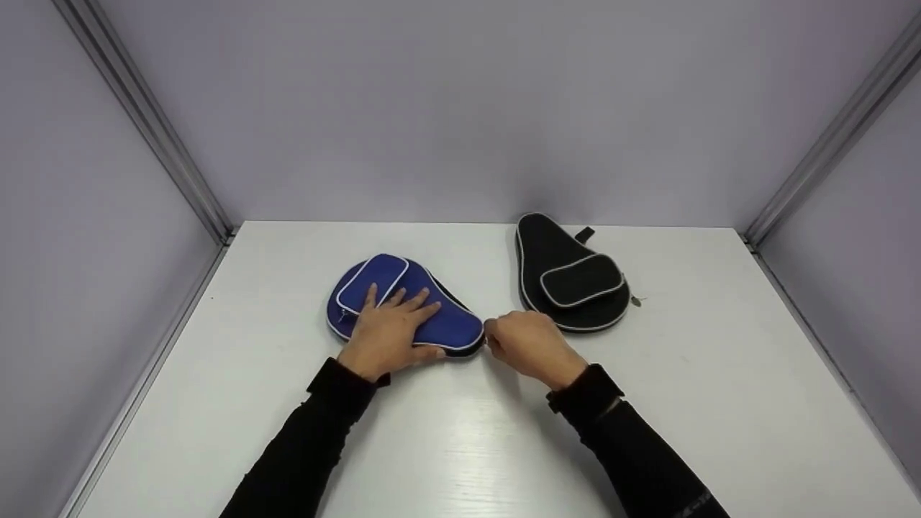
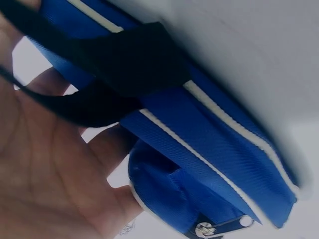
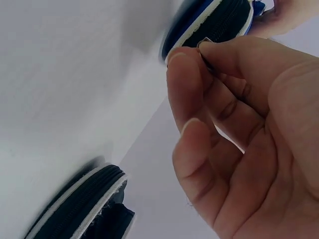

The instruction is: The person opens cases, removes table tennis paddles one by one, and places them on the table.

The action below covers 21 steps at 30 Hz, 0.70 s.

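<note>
My right hand (image 1: pixel 529 342) pinches the zip pull (image 3: pixel 205 41) at the narrow tip of the blue case (image 1: pixel 452 325); my left hand (image 1: pixel 388 334), fingers spread, rests on top.

Test booth or lab-type cubicle, by the look: smooth white rectangular table (image 1: pixel 446 453), plain pale lilac-grey flat panel walls (image 1: pixel 460 108) on three sides, grey metal-looking corner posts (image 1: pixel 149 119).

Matt woven-cloth blue case (image 1: pixel 453 324), matt black cloth case (image 1: pixel 554 252), smooth glossy tabletop (image 1: pixel 460 446), shiny metal pocket-zip slider (image 2: pixel 205 229)
</note>
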{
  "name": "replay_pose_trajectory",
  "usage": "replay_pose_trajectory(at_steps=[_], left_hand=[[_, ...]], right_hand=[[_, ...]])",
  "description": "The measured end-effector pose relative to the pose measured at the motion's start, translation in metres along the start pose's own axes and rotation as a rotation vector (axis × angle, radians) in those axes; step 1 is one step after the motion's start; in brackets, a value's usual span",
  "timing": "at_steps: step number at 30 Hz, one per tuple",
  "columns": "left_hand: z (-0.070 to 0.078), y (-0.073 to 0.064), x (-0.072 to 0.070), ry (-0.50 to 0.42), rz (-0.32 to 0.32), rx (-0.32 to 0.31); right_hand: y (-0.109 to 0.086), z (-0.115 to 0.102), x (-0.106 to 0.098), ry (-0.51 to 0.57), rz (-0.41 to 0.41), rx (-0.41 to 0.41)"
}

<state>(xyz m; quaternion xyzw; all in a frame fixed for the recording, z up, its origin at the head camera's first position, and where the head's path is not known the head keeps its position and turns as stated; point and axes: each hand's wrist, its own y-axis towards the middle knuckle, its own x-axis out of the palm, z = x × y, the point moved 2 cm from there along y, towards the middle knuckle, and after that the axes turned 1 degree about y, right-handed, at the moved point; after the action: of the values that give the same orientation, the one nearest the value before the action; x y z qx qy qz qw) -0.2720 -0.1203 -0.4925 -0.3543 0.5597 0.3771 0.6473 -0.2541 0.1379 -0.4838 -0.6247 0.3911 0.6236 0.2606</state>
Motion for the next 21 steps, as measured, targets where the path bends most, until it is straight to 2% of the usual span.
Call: replay_pose_trajectory(at_steps=[8,13,17,21], left_hand=[[0.008,-0.004,-0.001,0.081,0.017,0.017],[0.013,-0.008,-0.004,0.126,-0.003,0.043],[0.018,-0.012,-0.007,0.119,-0.023,0.074],[0.021,-0.014,-0.009,0.079,-0.049,0.105]], right_hand=[[0.002,0.004,0.003,-0.004,0.062,0.046],[0.002,0.01,0.004,0.002,0.115,0.056],[0.002,0.014,0.005,-0.01,0.153,0.071],[0.002,0.018,0.005,-0.01,0.143,0.104]])
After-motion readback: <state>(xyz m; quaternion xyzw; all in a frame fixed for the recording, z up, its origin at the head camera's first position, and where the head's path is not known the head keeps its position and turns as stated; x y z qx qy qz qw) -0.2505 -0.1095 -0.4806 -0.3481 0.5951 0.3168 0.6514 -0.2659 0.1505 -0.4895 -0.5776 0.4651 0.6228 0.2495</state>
